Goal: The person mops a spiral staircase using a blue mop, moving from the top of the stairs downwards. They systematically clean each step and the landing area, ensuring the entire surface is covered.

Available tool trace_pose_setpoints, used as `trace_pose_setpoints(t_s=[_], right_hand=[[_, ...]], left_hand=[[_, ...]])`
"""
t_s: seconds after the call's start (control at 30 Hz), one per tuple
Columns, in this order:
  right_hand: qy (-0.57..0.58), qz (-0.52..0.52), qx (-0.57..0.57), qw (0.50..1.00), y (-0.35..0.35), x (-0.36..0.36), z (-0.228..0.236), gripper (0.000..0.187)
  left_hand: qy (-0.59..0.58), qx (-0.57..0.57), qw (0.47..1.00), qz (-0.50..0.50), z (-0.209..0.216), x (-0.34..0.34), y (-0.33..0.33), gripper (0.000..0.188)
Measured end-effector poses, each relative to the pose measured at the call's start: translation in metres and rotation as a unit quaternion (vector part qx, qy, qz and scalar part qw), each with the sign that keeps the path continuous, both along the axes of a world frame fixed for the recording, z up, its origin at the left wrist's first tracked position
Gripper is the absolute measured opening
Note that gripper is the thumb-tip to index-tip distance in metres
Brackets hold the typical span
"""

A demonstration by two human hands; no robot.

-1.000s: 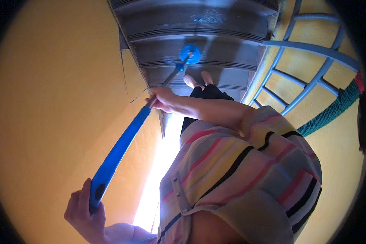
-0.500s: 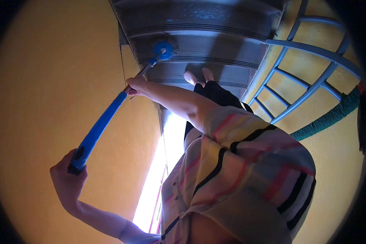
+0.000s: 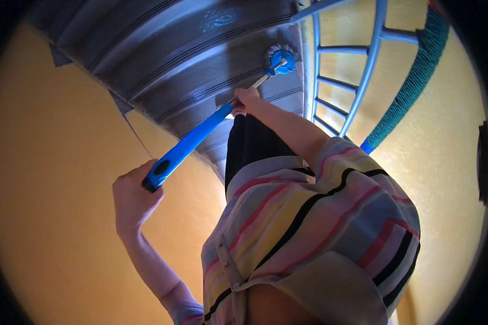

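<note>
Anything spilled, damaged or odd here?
A pale, blotchy patch on an upper step stands out from its darker surface; wet or worn is unclear. A thin dark line, perhaps a crack, marks the yellow wall.

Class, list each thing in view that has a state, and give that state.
Mop: slanted, held in both hands
Left hand: closed on the mop's upper end
Right hand: closed lower on the mop
Stairs: dark, shiny in one patch
Handrail: wrapped, mostly in green cord

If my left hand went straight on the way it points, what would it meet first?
Probably the yellow wall beyond your left hand, though the gap between them is hard to judge.
</note>
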State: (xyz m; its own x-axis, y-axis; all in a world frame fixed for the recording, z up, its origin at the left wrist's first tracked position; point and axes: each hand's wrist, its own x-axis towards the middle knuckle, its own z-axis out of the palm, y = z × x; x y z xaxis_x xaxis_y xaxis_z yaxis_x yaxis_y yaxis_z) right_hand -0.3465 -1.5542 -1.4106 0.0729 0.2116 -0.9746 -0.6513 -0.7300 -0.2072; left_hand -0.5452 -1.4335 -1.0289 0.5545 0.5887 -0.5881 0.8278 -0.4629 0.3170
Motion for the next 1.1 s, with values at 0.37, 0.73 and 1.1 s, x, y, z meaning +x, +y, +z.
trace_pose_setpoints(t_s=[0.37, 0.73, 1.1], right_hand=[[-0.004, -0.13, -0.081, 0.988, -0.022, 0.053, 0.047, 0.018], [0.061, -0.118, -0.136, 0.982, -0.119, 0.038, -0.004, 0.012], [0.066, -0.231, -0.051, 0.969, -0.099, -0.013, 0.014, 0.018]], left_hand=[[0.031, -0.023, 0.993, -0.112, 0.008, 0.058, 0.002, 0.029], [-0.012, -0.022, 0.997, -0.076, -0.032, 0.041, -0.024, 0.028], [0.003, 0.019, 0.992, -0.126, -0.026, -0.004, -0.034, 0.044]])
